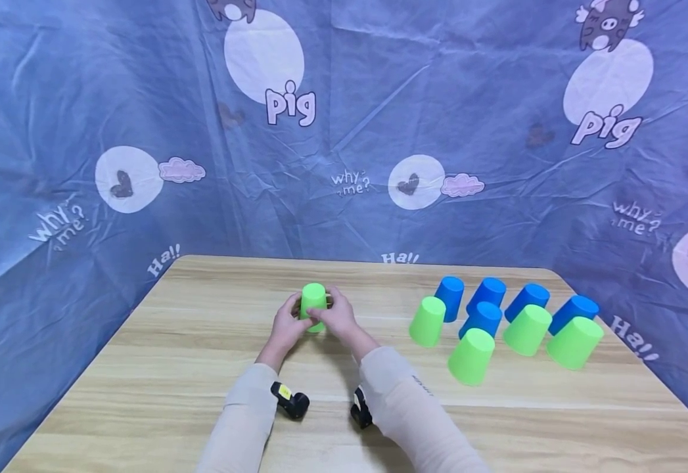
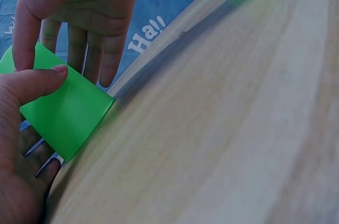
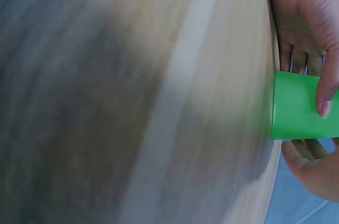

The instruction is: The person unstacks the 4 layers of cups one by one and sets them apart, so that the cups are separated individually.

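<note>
A light green cup [image 1: 314,295] stands upside down on the wooden table, its wide rim at the tabletop. My left hand [image 1: 285,329] grips it from the left, with the thumb across the near side and the other fingers behind. On the right side my right hand [image 1: 340,320] holds the same cup, thumb over its near side and fingers reaching round the back. In the left wrist view, the left thumb lies flat on the green cup [image 2: 69,110], while the right hand's fingers [image 2: 111,57] point down beside it.
Several inverted cups stand at the table's right: blue cups [image 1: 450,299] mostly behind, green cups [image 1: 472,357] in front. A blue printed cloth [image 1: 344,223] hangs behind the wooden table [image 1: 160,368]. Each wrist carries a small black camera [image 1: 293,404].
</note>
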